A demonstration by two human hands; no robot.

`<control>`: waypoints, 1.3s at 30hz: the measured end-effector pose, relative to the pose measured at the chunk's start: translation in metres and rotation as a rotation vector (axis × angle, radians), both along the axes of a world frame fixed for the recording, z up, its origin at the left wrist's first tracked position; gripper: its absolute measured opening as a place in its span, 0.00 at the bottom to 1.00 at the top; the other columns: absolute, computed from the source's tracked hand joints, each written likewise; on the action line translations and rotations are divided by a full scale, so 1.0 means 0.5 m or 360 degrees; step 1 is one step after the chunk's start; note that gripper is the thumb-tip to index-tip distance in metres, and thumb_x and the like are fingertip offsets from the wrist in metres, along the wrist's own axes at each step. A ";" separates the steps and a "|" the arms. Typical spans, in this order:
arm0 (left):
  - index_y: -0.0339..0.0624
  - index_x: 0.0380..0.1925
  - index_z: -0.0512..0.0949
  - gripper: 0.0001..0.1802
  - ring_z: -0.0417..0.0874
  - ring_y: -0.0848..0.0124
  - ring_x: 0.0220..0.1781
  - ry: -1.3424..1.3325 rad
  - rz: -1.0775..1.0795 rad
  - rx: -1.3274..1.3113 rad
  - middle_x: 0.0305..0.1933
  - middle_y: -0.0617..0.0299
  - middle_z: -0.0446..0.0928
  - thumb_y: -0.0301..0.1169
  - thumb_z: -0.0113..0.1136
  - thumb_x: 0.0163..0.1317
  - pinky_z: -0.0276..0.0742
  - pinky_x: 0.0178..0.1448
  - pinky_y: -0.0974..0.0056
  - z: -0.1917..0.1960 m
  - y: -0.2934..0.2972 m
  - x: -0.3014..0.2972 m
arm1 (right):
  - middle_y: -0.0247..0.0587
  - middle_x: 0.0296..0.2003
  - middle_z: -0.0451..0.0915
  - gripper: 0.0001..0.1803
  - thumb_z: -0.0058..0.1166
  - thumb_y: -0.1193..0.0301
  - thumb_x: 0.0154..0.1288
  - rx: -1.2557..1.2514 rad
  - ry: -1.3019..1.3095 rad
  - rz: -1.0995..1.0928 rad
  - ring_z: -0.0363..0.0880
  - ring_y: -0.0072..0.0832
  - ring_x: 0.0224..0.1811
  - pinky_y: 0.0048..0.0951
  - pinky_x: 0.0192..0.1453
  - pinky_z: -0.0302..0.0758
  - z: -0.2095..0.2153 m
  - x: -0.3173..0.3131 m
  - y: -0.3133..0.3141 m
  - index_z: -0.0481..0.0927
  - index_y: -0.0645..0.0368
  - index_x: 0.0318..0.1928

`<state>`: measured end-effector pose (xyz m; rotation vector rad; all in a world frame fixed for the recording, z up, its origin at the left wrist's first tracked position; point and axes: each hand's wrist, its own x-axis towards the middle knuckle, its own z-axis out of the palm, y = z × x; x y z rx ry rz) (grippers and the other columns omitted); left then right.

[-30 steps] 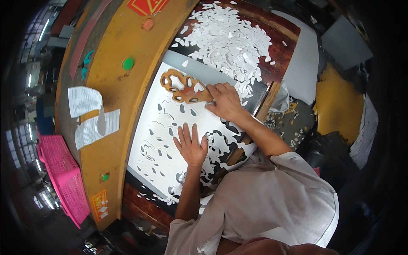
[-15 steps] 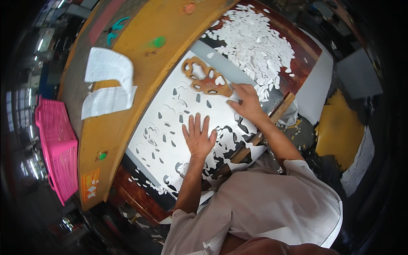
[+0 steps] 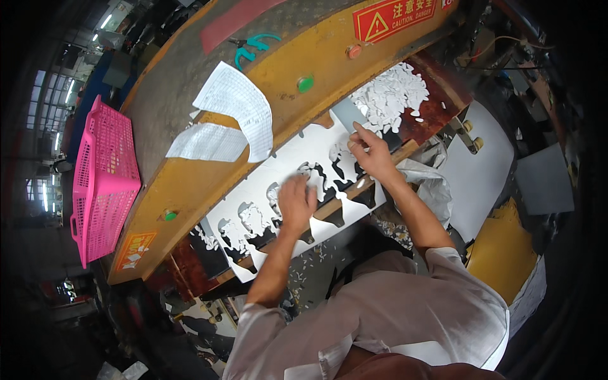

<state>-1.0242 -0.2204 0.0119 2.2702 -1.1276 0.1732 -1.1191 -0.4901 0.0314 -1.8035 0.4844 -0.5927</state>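
Observation:
A white sheet with rows of cut-out openings lies on the bench, its near edge hanging over the front. My left hand is on or just over the cut openings, palm down; motion smears its fingers. By the sheet's right end is my right hand, its index finger stretched out and the others bent, with nothing visible between them. Loose white cut pieces show in the openings. Part of a brown cutting die shows below the yellow beam; the rest is hidden.
A yellow press beam with green buttons spans the far side, with papers and teal-handled cutters on it. White pieces form a heap at the right. A pink basket stands left; a wooden strip edges the bench.
The view has shifted. The sheet has come toward me, past the bench's front edge. The die, earlier lying on the sheet, is now mostly hidden. My left hand is no longer spread flat.

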 end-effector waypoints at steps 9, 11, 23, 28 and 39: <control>0.49 0.41 0.87 0.10 0.82 0.53 0.51 -0.0366 0.0382 0.0025 0.42 0.58 0.83 0.39 0.65 0.66 0.73 0.57 0.45 -0.109 0.007 -0.160 | 0.61 0.48 0.82 0.42 0.61 0.64 0.73 -0.1093 -0.0179 0.0288 0.80 0.57 0.51 0.53 0.58 0.76 0.096 -0.039 0.084 0.62 0.68 0.81; 0.46 0.38 0.87 0.09 0.83 0.48 0.39 -0.0471 0.0320 -0.0048 0.34 0.53 0.82 0.38 0.66 0.64 0.76 0.46 0.41 -0.121 0.010 -0.148 | 0.57 0.46 0.82 0.41 0.63 0.64 0.69 -0.1130 -0.0296 0.0188 0.79 0.57 0.50 0.56 0.57 0.74 0.038 -0.098 0.059 0.67 0.68 0.78; 0.45 0.39 0.84 0.16 0.83 0.47 0.49 -0.0455 0.0404 0.0147 0.44 0.53 0.83 0.43 0.55 0.74 0.75 0.54 0.43 -0.110 0.003 -0.160 | 0.38 0.36 0.76 0.11 0.64 0.60 0.73 -0.1340 -0.0276 0.0088 0.75 0.40 0.42 0.42 0.52 0.70 -0.134 -0.128 -0.005 0.88 0.53 0.43; 0.44 0.37 0.86 0.13 0.82 0.45 0.42 -0.0571 0.0357 -0.0073 0.39 0.50 0.83 0.40 0.59 0.70 0.75 0.48 0.41 -0.141 0.000 -0.149 | 0.43 0.30 0.77 0.12 0.59 0.59 0.74 -0.1768 0.0027 0.0290 0.78 0.43 0.39 0.49 0.45 0.74 -0.165 -0.109 -0.018 0.85 0.53 0.36; 0.44 0.32 0.86 0.05 0.83 0.53 0.43 0.0020 0.0184 0.0002 0.37 0.57 0.81 0.33 0.69 0.62 0.77 0.52 0.48 0.005 -0.010 -0.121 | 0.53 0.51 0.87 0.19 0.67 0.64 0.74 -0.0639 0.0075 0.0110 0.88 0.47 0.52 0.41 0.60 0.83 -0.019 -0.035 -0.032 0.88 0.61 0.59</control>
